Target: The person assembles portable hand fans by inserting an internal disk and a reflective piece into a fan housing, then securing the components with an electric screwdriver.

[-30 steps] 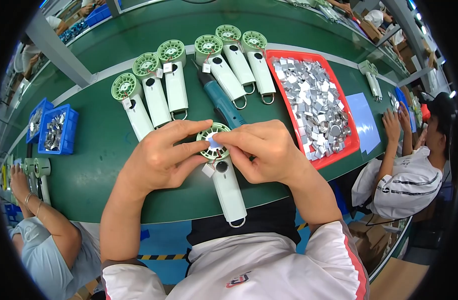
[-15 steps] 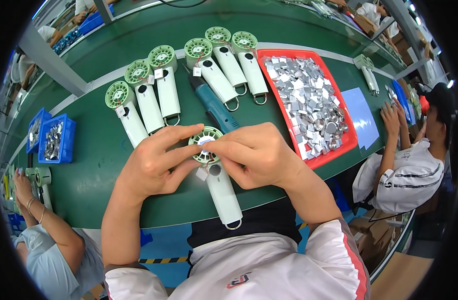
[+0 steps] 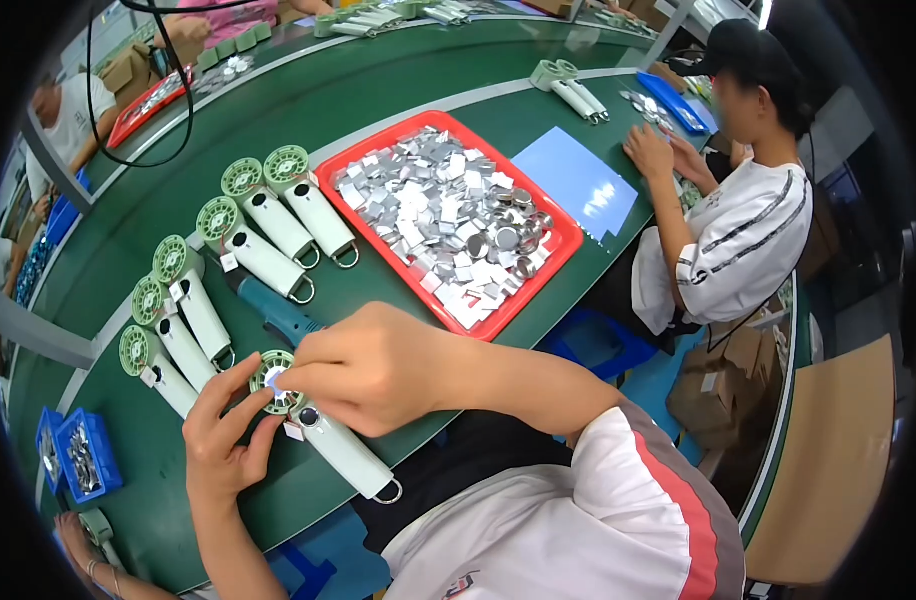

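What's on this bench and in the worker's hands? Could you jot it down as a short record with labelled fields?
Left hand: at the rim of a fan's green head; firmness of grip unclear
Right hand: fingertips at that head's centre
Fan handle: pale, pointing toward the worker
Other fans: six, in a curved row
Tool: teal power tool, beside the fans
Red tray: heaped with small silvery-white pieces, some round metal ones
Blue bins: two, at left, holding metallic parts
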The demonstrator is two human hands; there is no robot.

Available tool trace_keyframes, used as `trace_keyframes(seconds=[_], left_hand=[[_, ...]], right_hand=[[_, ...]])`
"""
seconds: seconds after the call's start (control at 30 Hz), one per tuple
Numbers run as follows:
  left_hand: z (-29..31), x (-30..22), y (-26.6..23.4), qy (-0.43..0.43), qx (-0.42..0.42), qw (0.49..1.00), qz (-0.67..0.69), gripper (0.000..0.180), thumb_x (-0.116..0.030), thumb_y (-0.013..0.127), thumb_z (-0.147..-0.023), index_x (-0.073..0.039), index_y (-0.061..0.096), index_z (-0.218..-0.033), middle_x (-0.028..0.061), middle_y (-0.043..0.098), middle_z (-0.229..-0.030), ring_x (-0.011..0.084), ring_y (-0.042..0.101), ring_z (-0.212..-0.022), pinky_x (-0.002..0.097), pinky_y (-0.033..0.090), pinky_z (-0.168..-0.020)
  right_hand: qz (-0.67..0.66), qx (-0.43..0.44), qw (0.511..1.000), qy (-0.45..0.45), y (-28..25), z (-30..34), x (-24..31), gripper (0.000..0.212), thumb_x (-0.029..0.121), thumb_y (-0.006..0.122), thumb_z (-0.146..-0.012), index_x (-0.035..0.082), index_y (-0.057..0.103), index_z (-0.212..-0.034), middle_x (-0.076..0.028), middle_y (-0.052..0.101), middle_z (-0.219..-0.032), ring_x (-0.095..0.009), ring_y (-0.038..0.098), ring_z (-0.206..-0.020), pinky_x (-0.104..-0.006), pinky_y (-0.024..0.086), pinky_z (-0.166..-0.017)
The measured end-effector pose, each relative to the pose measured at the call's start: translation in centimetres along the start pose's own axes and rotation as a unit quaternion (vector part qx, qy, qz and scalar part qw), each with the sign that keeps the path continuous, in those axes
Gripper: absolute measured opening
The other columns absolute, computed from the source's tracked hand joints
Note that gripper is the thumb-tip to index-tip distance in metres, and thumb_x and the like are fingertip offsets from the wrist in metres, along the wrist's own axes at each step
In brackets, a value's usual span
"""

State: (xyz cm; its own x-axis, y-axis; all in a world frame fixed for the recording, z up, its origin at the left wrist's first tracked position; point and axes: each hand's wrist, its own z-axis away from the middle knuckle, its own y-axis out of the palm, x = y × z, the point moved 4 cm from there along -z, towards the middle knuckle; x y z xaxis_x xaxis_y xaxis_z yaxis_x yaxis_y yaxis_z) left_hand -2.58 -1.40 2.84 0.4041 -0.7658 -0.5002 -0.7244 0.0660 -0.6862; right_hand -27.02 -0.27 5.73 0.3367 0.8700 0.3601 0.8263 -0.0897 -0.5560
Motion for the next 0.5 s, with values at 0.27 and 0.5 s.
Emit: trace_keyframes(seconds=[0.27,0.5], left_hand=[[-0.6,-0.1,0.1,0.025,-0.007,1.000,-0.005,0.036,0.000,0.090,-0.076,0.000,0.081,-0.111,0.0238,0.076,-0.134,0.0345,0.078,-0.103,0.0395,0.066,-0.084],[-0.6,0.0,0.0,0.033,0.006,0.999,-0.008,0.037,0.001,0.088,-0.077,0.000,0.082,-0.113,0.0259,0.075,-0.137,0.0356,0.080,-0.109,0.0410,0.068,-0.089]], right_hand=[[0.224,-0.071,0.951,0.203,-11.8,6.8,-5.1,0.016,-0.001,0.082,-0.091,0.003,0.084,-0.106,-0.009,0.077,-0.090,-0.018,0.073,-0.071,-0.0306,0.057,-0.057],[0.219,0.019,0.935,0.279,-13.6,7.4,-7.9,0.019,0.005,0.087,-0.089,0.004,0.084,-0.107,-0.009,0.077,-0.099,-0.018,0.074,-0.077,-0.0313,0.060,-0.068]])
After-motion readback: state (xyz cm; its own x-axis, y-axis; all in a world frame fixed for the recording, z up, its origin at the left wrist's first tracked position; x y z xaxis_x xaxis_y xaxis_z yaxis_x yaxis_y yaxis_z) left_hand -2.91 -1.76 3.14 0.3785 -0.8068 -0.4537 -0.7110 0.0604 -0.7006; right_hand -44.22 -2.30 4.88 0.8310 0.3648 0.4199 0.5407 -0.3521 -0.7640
